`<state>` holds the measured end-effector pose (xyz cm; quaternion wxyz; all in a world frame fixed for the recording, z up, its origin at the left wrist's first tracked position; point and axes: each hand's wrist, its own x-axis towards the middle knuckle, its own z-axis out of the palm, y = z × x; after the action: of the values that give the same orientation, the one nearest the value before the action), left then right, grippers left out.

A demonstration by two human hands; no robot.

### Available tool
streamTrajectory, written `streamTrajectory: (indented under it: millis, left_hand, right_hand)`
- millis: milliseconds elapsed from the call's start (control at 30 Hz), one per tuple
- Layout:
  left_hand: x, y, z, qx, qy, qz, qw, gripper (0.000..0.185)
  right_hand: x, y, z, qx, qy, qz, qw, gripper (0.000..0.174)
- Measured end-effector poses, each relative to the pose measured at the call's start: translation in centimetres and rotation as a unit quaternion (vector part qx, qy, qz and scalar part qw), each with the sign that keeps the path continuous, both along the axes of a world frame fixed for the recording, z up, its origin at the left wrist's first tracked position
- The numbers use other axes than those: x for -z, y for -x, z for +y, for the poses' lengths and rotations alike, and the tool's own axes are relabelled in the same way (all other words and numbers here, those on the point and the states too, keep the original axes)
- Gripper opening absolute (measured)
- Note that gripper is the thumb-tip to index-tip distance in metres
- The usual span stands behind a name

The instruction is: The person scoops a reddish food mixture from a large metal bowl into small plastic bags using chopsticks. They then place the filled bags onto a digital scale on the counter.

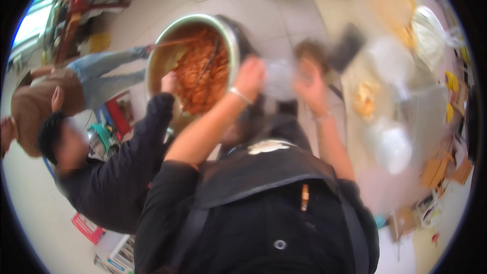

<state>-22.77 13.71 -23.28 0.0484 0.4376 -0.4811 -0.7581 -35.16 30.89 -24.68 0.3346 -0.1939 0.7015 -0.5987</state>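
A translucent plastic item [280, 80], probably a container or bag, is held between my two hands in front of my apron. My left hand [251, 78], with a pale band at the wrist, grips its left side. On the opposite side, my right hand [310, 83] grips its edge. Motion blur hides the finger details and the item's exact shape. Just left of my left hand stands a large round metal basin [233, 42] with red-sauced food [201, 72] inside. A dark long utensil [208, 62] lies across the food.
A co-worker's hand [168, 82] reaches over the basin's left side. Behind, a person in jeans [110, 61] stands near it. The counter at right bears white plastic containers [395, 150], yellowish food [365, 99] and a white plastic bag [428, 38]. A dark blurred object [346, 47] is near its edge.
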Motion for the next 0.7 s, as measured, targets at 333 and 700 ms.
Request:
streamTrajectory:
  millis: [333,700]
  left_hand:
    - [2.2,2.5,1.0,0.158,0.192,-0.037,0.968,0.014]
    - [-1.2,3.5,5.4,0.564,0.552,-0.032,0.613,0.041]
  right_hand:
    - [0.5,-0.2,-2.2,-0.155,-0.13,0.317,0.927,0.047]
    - [12.3,1.1,0.4,-0.052,-0.212,0.218,0.951,0.036]
